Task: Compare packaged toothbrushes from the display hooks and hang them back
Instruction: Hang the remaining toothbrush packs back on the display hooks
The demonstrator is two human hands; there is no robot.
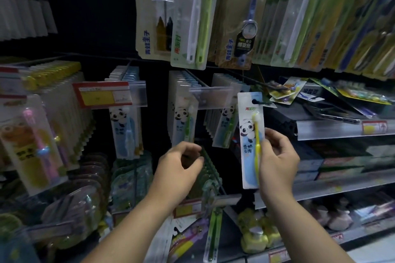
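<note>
My right hand [277, 158] pinches a panda toothbrush pack [249, 134] by its right edge; the pack holds a yellow brush and stands upright. Its hang hole sits at the tip of a black display hook [264, 103]. My left hand [179, 164] hovers to the left with fingers loosely curled and nothing in them, just below a hanging row of green-brush panda packs [181, 111]. Another row of panda packs [224, 121] hangs right behind the held pack.
More pack rows hang at the left, with blue-brush panda packs [125, 121] and pink children's brushes [34, 141]. Long adult toothbrush packs [192, 17] hang overhead. A shelf [342, 128] at the right carries loose packs. Price tag holders [106, 94] jut forward.
</note>
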